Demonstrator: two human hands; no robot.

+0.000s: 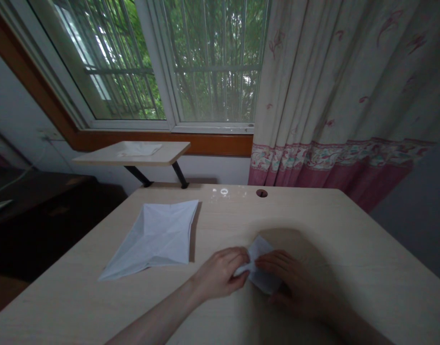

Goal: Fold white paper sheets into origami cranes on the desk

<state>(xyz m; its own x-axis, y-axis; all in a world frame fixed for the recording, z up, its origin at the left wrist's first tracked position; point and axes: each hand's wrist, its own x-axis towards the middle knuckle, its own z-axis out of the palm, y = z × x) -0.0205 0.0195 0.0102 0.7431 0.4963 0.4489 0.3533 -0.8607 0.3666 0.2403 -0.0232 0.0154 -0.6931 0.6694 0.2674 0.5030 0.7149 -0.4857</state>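
My left grip [220, 273] was closed on the near-left corner of a small folded paper [261, 263], the thumb and fingers pinching the paper's edge between them. My right grip [295, 282] lay just beside it, fingers held together and pressed against the paper's right side; the thumb was hidden beneath the hand, so I could not tell whether it pinched too. The two grips almost met across the folded paper, which sat toward the right of the near part of the pale wood tabletop [320, 225], partly covered by my fingers and tilted up from the surface. To the left, well apart from both grips, lay a large white creased sheet of paper [153, 237], flat and marked with diagonal fold lines, its long point aimed toward my left forearm [162, 316]. Near the far edge of the tabletop was a small round cable hole [262, 193]. Beyond that edge stood a narrow pale shelf [162, 155] on black metal brackets [179, 175], with a white paper [139, 149] lying on it. Behind the shelf was a window [208, 62] with bars and green leaves outside, and to its right hung a cream curtain [342, 86] with a pink patterned hem.
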